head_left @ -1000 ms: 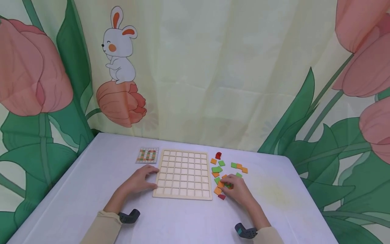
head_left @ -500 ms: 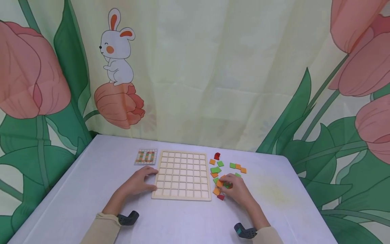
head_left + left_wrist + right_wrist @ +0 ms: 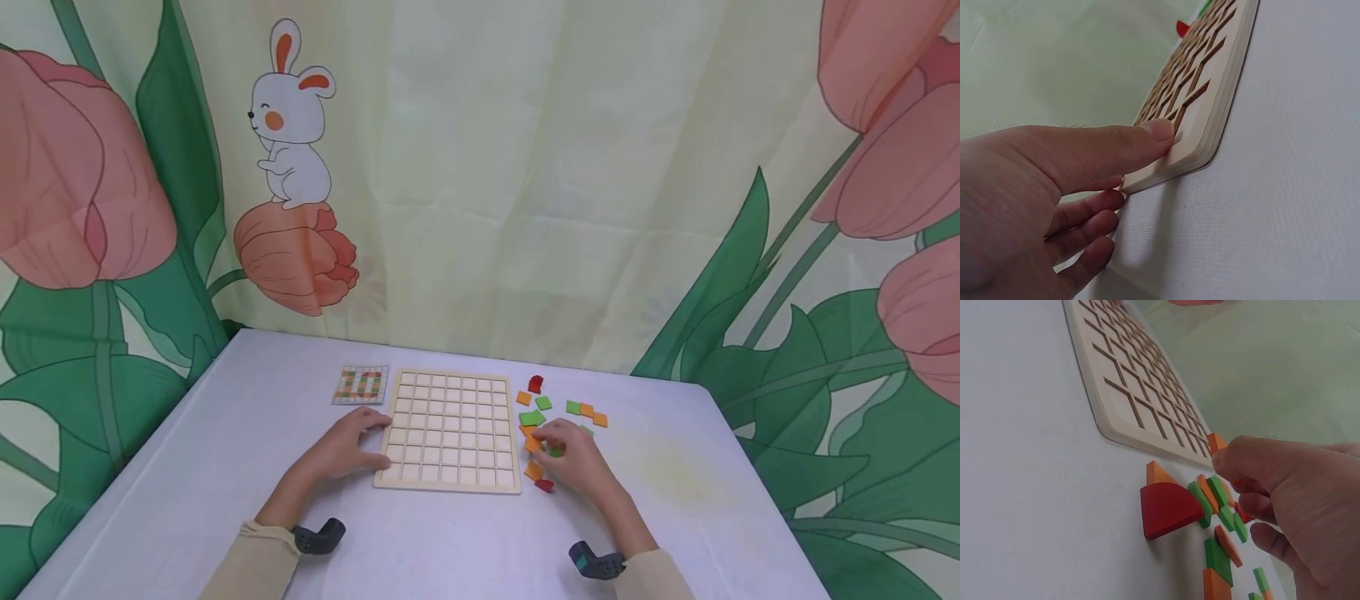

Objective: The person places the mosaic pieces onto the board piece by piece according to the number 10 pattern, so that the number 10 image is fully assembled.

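Observation:
A pale wooden grid board (image 3: 459, 421) with square cells lies on the white table. My left hand (image 3: 341, 444) is at its left edge. In the left wrist view the thumb (image 3: 1159, 130) rests on the board's frame near a corner, the other fingers beside the edge. Right of the board, my right hand (image 3: 576, 460) pinches an orange square tile (image 3: 1215, 442) between thumb and fingers, above loose tiles. Beneath this hand, a red quarter-round tile (image 3: 1169, 509) overlaps an orange one. The right hand hides some green tiles.
A small pattern card (image 3: 360, 386) with coloured squares lies left of the board's far corner. Several green, orange and red tiles are scattered right of the board, including a short row (image 3: 587, 410) farther right. A printed curtain (image 3: 510, 183) hangs behind the table.
My right hand has shifted slightly away from me and to the left, bringing the orange tile off the cluster toward the board. The left hand stays at the board's edge.

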Available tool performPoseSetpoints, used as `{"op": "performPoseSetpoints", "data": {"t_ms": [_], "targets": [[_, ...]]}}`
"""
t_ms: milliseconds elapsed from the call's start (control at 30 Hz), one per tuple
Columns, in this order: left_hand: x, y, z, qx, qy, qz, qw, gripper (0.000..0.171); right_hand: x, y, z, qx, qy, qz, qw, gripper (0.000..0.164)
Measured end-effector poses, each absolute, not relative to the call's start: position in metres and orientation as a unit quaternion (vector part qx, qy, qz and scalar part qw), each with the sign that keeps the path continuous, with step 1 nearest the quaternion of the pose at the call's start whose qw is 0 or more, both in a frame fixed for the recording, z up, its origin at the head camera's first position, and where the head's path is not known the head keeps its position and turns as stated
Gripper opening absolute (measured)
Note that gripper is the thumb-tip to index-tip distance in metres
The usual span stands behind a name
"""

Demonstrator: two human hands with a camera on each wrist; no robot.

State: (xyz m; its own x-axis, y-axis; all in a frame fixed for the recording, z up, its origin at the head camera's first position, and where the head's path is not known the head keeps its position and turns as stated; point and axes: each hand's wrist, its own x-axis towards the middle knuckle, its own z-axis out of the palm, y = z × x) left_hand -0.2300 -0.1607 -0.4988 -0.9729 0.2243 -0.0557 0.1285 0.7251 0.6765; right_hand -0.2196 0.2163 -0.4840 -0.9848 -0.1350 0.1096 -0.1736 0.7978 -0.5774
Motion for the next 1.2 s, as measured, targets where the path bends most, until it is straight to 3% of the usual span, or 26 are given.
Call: {"op": "performPoseSetpoints", "data": {"t_ms": [1200], "targets": [[-0.228, -0.161, -0.497, 0.102, 0.918, 0.376, 0.067, 0.069, -0.234, 0.179, -0.472, 0.141, -0.933, 0.33, 0.027, 0.026]]}}
